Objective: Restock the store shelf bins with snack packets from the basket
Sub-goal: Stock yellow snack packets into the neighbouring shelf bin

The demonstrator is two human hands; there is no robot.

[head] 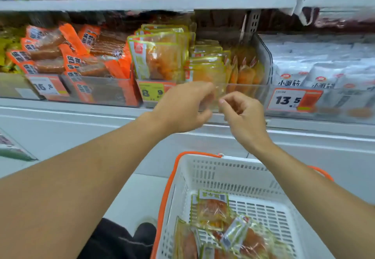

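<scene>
Both arms extend forward toward the clear shelf bin holding yellow snack packets. The left hand is raised at the bin's front wall, fingers curled inward; motion blur hides the fingertips, so its grip cannot be determined. The right hand sits just beside it, fingers loosely curled with thumb and forefinger close together, nothing visible between them. Below, the white basket with orange handles contains several more packets.
</scene>
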